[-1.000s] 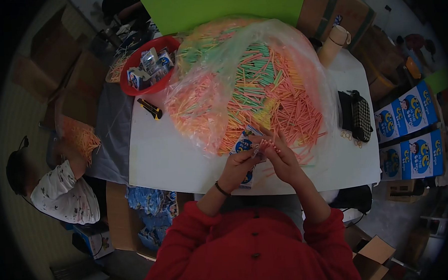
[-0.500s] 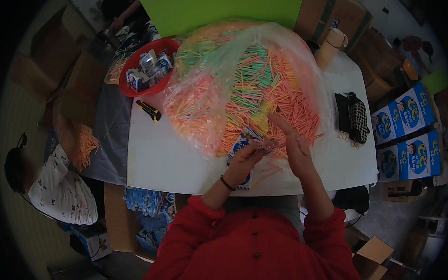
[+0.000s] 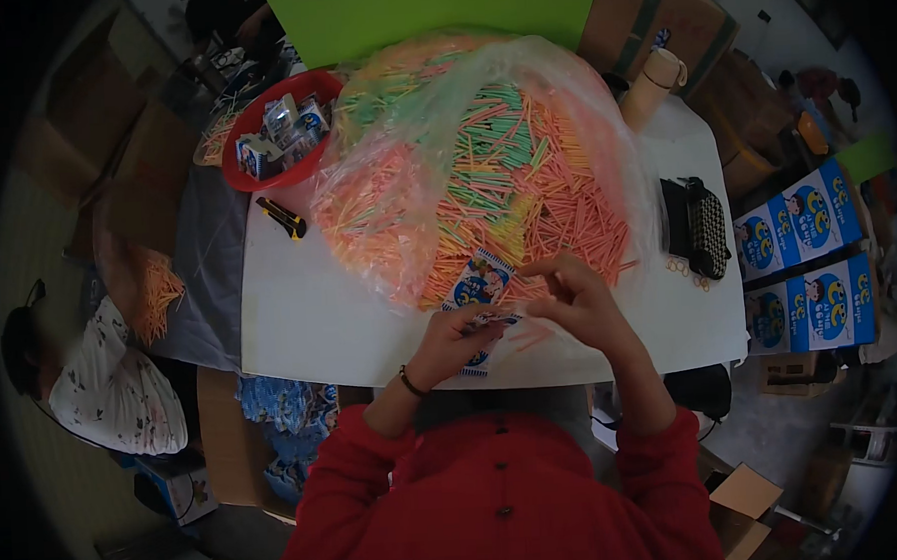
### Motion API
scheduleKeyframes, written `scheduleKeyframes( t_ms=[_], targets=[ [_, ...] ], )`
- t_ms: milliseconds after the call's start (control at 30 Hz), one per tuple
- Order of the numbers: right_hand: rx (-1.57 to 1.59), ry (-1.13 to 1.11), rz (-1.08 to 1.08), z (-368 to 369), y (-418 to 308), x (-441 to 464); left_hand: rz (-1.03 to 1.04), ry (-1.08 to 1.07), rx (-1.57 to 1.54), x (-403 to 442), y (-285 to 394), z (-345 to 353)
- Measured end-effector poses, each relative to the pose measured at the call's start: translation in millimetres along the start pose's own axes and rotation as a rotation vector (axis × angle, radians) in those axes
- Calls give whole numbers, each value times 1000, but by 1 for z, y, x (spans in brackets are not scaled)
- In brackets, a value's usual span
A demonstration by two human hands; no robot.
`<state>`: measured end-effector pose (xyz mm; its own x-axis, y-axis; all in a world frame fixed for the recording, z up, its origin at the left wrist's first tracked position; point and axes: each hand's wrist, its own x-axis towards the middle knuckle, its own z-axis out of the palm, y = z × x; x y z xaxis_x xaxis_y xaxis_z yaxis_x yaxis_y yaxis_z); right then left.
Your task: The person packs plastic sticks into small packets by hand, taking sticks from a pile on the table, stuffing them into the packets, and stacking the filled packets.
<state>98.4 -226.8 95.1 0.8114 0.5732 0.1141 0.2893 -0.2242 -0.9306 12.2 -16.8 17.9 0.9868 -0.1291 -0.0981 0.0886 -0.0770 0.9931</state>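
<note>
At the near edge of the white table, the left hand pinches a small printed packet between thumb and fingers. The right hand is just beside it, thumb and forefinger parted, with nothing visible between them. A light pinch close to the packet's end should serve best, I'd judge, since a hard squeeze could crumple the wrapper (what is inside it is too small to tell). Steadying both wrists low would help too. A few loose sticks lie near the right hand, best kept clear of the heel of the palm, as they look thin enough to snap. Just beyond the left hand lies another packet, against the heap of coloured sticks in a clear plastic bag. Farther off sit a cutter, a red basin and a flask.
</note>
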Motion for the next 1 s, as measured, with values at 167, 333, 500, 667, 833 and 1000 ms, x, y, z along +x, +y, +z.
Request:
scheduleKeyframes(
  t_ms=[167,333,500,667,833,1000],
  targets=[
    [-127,-45,-266,36,31,9,24,-70,-202,-5,2,9],
    [339,-68,151,53,27,-10,-103,119,-423,-25,-1,9],
    [572,-70,282,82,46,-19,-106,149,-458,-29,-5,10],
    [26,186,58,50,61,-13,-29,306,-518,-24,12,3],
    [-202,374,126,-39,72,-18,22,516,-506,-57,21,-60],
    [-762,-72,-99,-52,74,-17,-67,697,-69,-84,-45,-121]
  ],
)
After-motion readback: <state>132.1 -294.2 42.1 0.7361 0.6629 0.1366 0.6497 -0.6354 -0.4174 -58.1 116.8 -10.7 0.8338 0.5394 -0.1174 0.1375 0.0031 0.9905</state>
